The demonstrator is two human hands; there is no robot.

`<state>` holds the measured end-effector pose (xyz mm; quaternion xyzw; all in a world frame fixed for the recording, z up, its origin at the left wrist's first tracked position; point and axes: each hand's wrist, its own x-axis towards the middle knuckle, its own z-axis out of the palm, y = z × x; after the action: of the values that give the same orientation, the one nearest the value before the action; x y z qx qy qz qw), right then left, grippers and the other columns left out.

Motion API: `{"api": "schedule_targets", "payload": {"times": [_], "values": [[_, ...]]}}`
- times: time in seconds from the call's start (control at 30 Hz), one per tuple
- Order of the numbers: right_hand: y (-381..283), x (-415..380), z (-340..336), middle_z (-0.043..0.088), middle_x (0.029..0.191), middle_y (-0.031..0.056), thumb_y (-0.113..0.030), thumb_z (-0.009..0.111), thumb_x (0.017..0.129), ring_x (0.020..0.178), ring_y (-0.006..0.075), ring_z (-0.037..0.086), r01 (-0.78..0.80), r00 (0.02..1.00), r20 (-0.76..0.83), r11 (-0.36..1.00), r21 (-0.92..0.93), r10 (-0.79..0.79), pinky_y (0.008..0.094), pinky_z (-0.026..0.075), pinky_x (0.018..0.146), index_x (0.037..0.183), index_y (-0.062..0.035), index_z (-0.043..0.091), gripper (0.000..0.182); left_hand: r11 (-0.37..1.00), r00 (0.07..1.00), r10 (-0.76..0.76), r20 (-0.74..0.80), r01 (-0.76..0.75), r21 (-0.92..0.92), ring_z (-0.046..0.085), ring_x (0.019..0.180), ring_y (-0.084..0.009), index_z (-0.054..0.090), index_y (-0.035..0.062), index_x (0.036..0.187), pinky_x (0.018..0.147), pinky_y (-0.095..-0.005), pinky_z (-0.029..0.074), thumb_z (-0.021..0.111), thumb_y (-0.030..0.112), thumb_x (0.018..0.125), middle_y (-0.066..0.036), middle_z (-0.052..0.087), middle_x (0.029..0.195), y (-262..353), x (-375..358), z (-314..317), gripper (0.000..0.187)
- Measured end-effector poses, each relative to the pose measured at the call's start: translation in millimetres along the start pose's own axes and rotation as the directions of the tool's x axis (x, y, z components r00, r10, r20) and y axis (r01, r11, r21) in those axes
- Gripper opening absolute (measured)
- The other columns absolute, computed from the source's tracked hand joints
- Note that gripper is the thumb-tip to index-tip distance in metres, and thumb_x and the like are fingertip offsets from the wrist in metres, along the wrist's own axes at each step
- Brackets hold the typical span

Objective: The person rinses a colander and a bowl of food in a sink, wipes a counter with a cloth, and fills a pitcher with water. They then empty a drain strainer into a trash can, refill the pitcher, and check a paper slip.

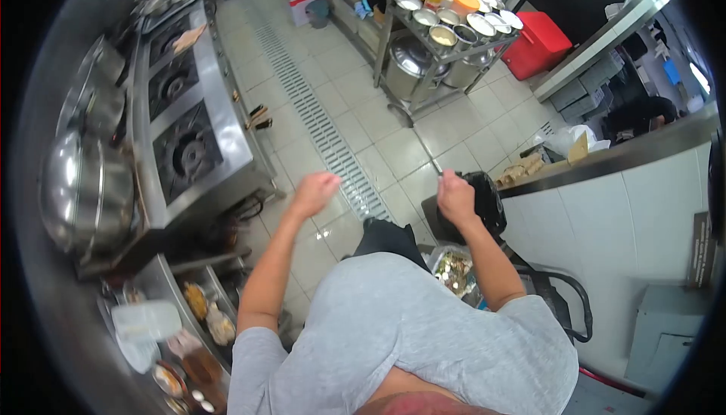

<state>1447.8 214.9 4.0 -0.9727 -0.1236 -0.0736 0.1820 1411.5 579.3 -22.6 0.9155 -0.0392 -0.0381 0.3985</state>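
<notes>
My left hand (318, 193) is held over the tiled floor near the drain grating, its fingers curled and partly blurred; no object shows in it. My right hand (456, 194) is closed round the handle of a long metal ladle (425, 145). The ladle stretches forward from my fist, and its dark bowl end (401, 115) is by the foot of the metal rack. Just right of my right hand is a black bin bag (485, 202). Below that hand stands a container of food scraps (454, 271).
A gas stove (238, 124) runs along the left, with large steel pots (91, 188) beside it. Ahead stands a metal rack (386, 37) with bowls and sauce bottles. A red cooler (535, 44) is behind it. Food trays (178, 286) are at the lower left.
</notes>
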Motion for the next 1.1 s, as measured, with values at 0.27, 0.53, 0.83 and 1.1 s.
{"api": "schedule_targets", "payload": {"times": [0.27,0.53,0.83,1.1], "values": [[-89.1,224.8,94.0,0.066,0.080,0.0209,-0.012,0.056,0.090,0.073,0.0433,0.065,0.138,0.983,0.061,0.911,0.388,-0.175,0.0526,0.051,0.062,0.100,-0.0023,0.056,0.014,0.320,0.847,-0.162,0.507,0.531,-0.785,0.066,0.097,-0.0199,0.065,0.0034,0.112,0.080,-0.0354,0.055,0.053,0.038,0.101,-0.010,0.068,0.113,0.3,238.0,27.9,0.038],[-121.3,468.6,89.2,0.065,0.109,0.0229,-0.024,0.064,0.090,0.099,0.0368,0.065,0.005,0.694,0.467,0.653,0.757,-0.548,0.0436,0.052,0.087,0.122,0.0031,0.057,0.043,0.169,0.917,-0.306,0.257,0.318,-0.933,0.068,0.087,-0.0200,0.062,0.0055,0.097,0.075,-0.0370,0.058,0.059,0.030,0.098,-0.015,0.070,0.101,-90.1,414.4,-126.4,0.025],[78.7,594.1,270.1,0.067,0.080,0.0248,-0.024,0.065,0.074,0.081,0.0419,0.065,-0.029,0.804,0.594,0.998,0.049,-0.006,0.0500,0.051,0.075,0.077,-0.0002,0.070,0.024,0.278,0.872,-0.434,0.227,0.369,-0.887,0.058,0.058,-0.0108,0.057,0.0082,0.093,0.051,-0.0278,0.049,0.061,0.032,0.097,-0.005,0.064,0.078,-259.3,617.7,-255.7,0.025],[83.8,512.9,307.8,0.070,0.089,0.0202,-0.027,0.063,0.075,0.086,0.0390,0.067,-0.504,0.540,0.638,0.818,-0.279,0.550,0.0451,0.054,0.076,0.077,-0.0030,0.073,0.027,0.234,0.858,-0.437,0.271,0.399,-0.887,0.054,0.054,-0.0107,0.058,0.0087,0.090,0.046,-0.0281,0.044,0.064,0.029,0.095,0.000,0.057,0.069,-360.5,893.9,-384.8,0.022]]}}
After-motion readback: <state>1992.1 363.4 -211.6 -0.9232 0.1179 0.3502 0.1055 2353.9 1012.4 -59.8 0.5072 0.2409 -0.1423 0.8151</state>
